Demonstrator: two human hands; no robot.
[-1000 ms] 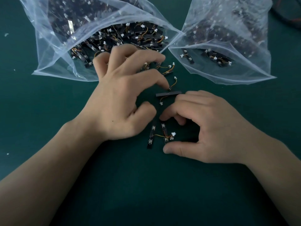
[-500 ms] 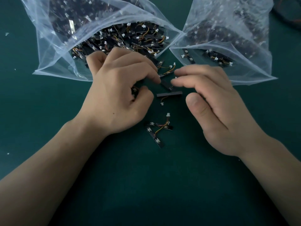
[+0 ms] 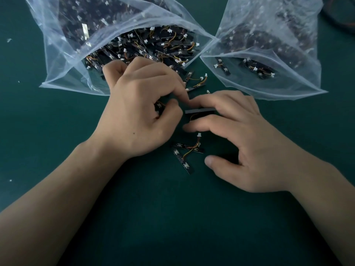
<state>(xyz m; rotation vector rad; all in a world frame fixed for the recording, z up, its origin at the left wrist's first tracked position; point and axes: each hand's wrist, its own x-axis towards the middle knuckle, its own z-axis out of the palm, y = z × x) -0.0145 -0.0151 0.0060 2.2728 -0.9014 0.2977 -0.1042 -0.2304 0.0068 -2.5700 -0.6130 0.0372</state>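
Head view, looking down at a dark green surface (image 3: pixel 172 223).

Hidden parts first. The left grip (image 3: pixel 138 116) is clenching round a small black board (image 3: pixel 159 105). Only a corner w/ a white part and a bit of orange wire is peeking out btwn thumb and fingers; the rest is disappearing into the palm. A gray bar (image 3: pixel 198 110) is lying flat just right of that thumb, w/ its right end running under the right grip (image 3: pixel 249 141). That grip is looking released, fingers stretched out and spread, index above the bar and middle finger below it. Can't tell if either is touching the bar. The two index tips are meeting just above the bar's left end.

The parts being handled are narrow black circuit strips w/ small square white parts. They are joined in pairs by thin orange/yellow wire ending in a white plug. One pair (image 3: pixel 187 153) is lying crossed on the surface, below both grips and near the right thumb. More loose strips (image 3: pixel 197 82) are spilling from the mouth of a big clear bag (image 3: pixel 57 73), top left, which is bulging w/ many pcs. A second clear bag (image 3: pixel 299 81), top right, is showing a few strips at its mouth; deeper contents are blurring behind the plastic. The frame's top edge is cutting off both bags. Dark cables (image 3: pixel 343 14) are barely showing in the top-right corner.

Markings on the strips are too small to read.
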